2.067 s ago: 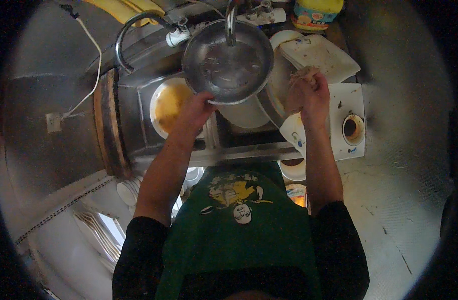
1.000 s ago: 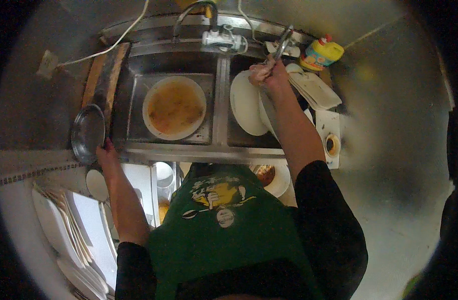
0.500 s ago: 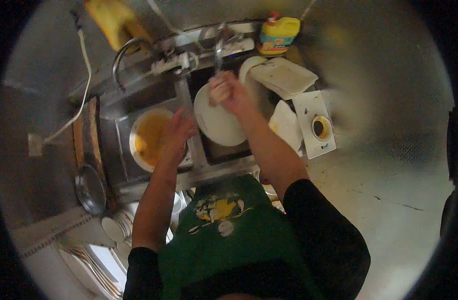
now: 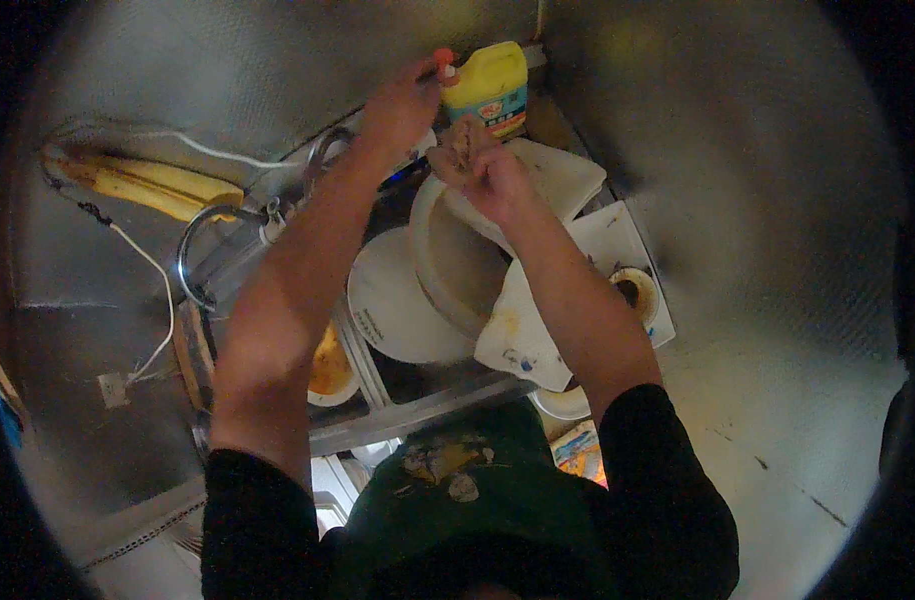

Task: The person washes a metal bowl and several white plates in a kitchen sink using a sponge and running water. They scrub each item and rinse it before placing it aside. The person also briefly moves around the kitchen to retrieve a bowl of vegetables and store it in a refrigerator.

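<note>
Behind the sink (image 4: 422, 408), I have the left hand (image 4: 399, 112), moved from the orange-stained bowl (image 4: 331, 362), at the red pump (image 4: 445, 66) of the yellow detergent bottle (image 4: 491, 88), grip unclear, and the right hand (image 4: 502, 183) clamped on a crumpled rag (image 4: 461, 150) beside it, apparently putting detergent within reach.

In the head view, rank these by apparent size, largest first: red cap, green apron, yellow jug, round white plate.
1. Green apron
2. Round white plate, partly covered
3. Yellow jug
4. Red cap
</note>
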{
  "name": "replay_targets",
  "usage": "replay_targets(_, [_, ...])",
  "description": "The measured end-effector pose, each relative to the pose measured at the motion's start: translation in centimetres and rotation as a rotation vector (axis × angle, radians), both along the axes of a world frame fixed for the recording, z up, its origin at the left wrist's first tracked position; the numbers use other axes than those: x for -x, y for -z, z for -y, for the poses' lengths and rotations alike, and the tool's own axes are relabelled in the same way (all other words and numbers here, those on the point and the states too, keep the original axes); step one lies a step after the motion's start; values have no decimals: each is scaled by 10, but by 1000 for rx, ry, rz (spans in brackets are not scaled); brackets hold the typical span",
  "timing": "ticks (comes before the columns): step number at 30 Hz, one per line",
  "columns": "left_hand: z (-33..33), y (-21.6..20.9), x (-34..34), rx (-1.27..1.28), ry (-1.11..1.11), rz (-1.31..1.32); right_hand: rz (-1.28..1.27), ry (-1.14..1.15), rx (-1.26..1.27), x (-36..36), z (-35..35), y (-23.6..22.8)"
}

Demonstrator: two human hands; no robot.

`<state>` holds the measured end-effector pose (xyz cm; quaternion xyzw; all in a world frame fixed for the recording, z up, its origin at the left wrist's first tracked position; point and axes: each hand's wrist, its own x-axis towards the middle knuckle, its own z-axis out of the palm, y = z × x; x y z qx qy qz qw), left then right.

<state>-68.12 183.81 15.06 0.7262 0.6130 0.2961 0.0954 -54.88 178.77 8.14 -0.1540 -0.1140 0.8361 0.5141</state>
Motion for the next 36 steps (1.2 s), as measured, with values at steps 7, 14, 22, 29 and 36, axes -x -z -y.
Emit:
replay_targets(7, [-151, 38, 17, 220, 392, -533, -149, -103, 93, 8, -69, 17])
replay_targets(14, [-150, 63, 1, 77, 420, -1048, -156, -38, 200, 25, -78, 25])
replay_targets(22, [-77, 39, -15, 190, -82, 266, -23, 6, 84, 19, -58, 49])
replay_targets(29, [156, 92, 37, 513, -324, 1902, 847, 221, -320, 92, 98, 51])
replay_targets(36, [215, 138, 95, 367, -352, 1982, 1053, 144, -554, 152, 133, 60])
